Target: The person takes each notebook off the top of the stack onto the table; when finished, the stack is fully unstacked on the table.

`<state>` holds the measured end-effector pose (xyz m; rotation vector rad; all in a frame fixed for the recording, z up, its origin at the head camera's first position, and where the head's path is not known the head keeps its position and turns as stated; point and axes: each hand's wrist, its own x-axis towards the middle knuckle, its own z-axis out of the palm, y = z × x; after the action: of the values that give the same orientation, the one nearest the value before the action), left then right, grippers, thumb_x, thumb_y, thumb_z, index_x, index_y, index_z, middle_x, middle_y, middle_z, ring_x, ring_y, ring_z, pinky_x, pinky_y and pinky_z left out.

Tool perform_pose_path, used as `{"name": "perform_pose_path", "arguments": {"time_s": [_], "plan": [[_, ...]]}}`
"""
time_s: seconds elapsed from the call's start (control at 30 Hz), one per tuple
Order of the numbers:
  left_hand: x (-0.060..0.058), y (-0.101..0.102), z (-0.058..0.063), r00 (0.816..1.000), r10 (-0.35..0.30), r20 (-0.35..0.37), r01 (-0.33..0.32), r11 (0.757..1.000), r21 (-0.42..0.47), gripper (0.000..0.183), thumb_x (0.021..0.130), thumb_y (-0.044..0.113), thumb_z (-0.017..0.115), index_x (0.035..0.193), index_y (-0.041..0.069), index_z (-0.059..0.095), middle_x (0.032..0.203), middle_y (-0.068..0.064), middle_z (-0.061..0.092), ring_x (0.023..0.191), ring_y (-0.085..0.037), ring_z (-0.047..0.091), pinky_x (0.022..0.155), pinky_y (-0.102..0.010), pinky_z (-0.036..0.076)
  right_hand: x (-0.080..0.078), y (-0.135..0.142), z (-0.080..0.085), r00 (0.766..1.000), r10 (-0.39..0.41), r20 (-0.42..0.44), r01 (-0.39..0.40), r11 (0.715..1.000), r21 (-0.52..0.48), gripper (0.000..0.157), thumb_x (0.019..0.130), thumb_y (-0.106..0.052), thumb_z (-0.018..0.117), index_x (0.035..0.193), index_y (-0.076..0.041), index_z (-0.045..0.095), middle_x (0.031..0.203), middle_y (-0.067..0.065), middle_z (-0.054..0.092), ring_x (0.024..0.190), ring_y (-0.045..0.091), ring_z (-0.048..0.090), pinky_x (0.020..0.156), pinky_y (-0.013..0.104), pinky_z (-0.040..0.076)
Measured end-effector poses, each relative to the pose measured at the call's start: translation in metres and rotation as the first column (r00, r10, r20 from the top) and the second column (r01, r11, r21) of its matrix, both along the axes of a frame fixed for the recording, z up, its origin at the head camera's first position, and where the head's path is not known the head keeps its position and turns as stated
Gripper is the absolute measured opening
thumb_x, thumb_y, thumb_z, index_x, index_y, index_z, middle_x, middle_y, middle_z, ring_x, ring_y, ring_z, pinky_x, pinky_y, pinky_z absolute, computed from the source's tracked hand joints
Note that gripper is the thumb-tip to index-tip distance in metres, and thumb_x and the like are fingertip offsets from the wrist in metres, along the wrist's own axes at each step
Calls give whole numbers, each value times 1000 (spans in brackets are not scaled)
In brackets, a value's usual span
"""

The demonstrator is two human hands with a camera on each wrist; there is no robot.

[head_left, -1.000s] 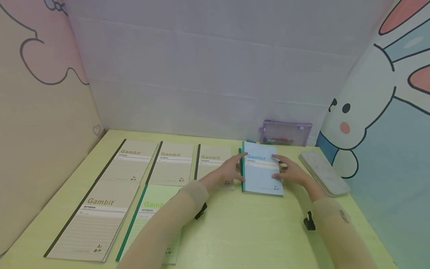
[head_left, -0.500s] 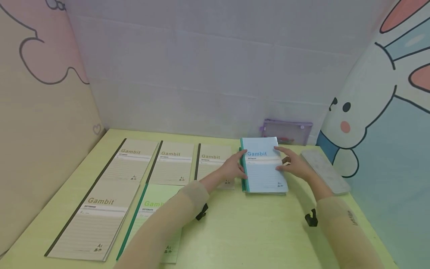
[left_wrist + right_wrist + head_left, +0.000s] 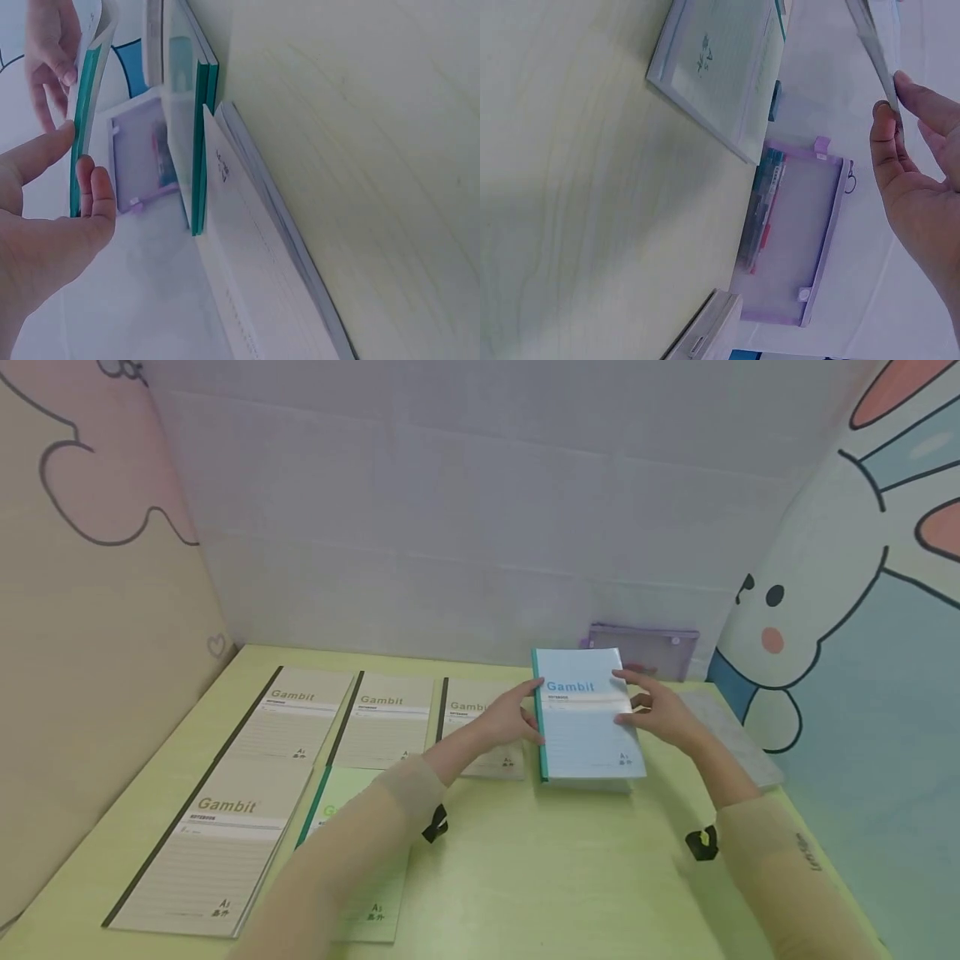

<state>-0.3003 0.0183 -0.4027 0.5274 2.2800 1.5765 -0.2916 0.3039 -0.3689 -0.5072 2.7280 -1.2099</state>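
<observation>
Both hands hold a blue Gambit notebook with a teal spine, raised over a stack of other notebooks. My left hand grips the spine side, thumb and fingers on either face in the left wrist view. At the opposite edge, my right hand pinches the pages, as the right wrist view shows. Light covers and teal spines mark the stack below, mostly hidden from the head camera by the raised notebook.
Several beige notebooks with black spines and a green one lie at the left. A purple mesh pouch holding pens leans on the back wall. A pale flat case lies near the right edge.
The blue notebook has come up off the stack in both hands, shifting slightly towards the back and covering more of the pouch. Both hands moved up along with it.
</observation>
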Motion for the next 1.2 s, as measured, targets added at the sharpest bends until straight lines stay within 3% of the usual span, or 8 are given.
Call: {"name": "perform_pose_path", "arguments": {"time_s": [0.23,0.43,0.57,0.67,0.83,0.97,1.2], "plan": [[9,-18,18,1000,-16,9,17,1000,-25,106,69,-6,78,152,24,20,142,-1,40,82,-14,61,66,-24,51,9,-11,8,1000,7,14,-6,998,-68,77,81,-14,74,147,-10,33,138,16,38,91,14,56,75,17,50],[22,-36,34,999,-32,16,32,999,-38,103,71,-3,78,151,26,21,106,-7,60,80,-16,61,68,-26,50,23,-26,20,1000,-13,-7,12,999,-36,81,80,-15,76,148,-11,32,134,16,38,94,24,56,76,15,49],[31,-49,39,1000,-25,17,26,999,-34,101,72,-4,77,151,26,22,93,-12,64,77,-17,61,67,-26,49,35,-41,27,999,-12,-42,12,1000,-4,82,80,-17,76,148,-11,31,130,17,42,94,28,58,77,16,50],[40,-60,40,1000,-23,12,23,999,-25,100,72,-6,76,151,25,23,105,-8,61,76,-16,61,66,-24,50,43,-50,25,997,26,-71,-29,999,-37,82,80,-14,76,147,-7,30,130,18,42,91,28,59,76,18,52],[58,-78,40,999,-34,19,34,999,-21,99,72,-8,76,150,22,24,101,-8,61,77,-17,60,69,-25,52,57,-63,14,993,86,-82,-94,990,-105,81,79,-11,76,147,-5,31,134,18,41,90,28,60,77,23,55],[72,-94,34,999,-43,13,43,998,-37,96,73,-5,76,150,22,26,91,-10,63,76,-17,61,69,-25,52,71,-74,6,991,104,-84,-113,988,-109,80,78,-8,77,145,-4,33,127,17,42,88,24,61,75,25,56],[96,-119,19,996,-81,-21,80,995,-64,89,75,-1,76,148,19,30,133,-10,46,76,-15,62,69,-26,53,95,-95,-10,988,126,-90,-135,986,-95,80,75,-3,78,143,0,36,126,18,46,82,14,62,71,23,56]]}}
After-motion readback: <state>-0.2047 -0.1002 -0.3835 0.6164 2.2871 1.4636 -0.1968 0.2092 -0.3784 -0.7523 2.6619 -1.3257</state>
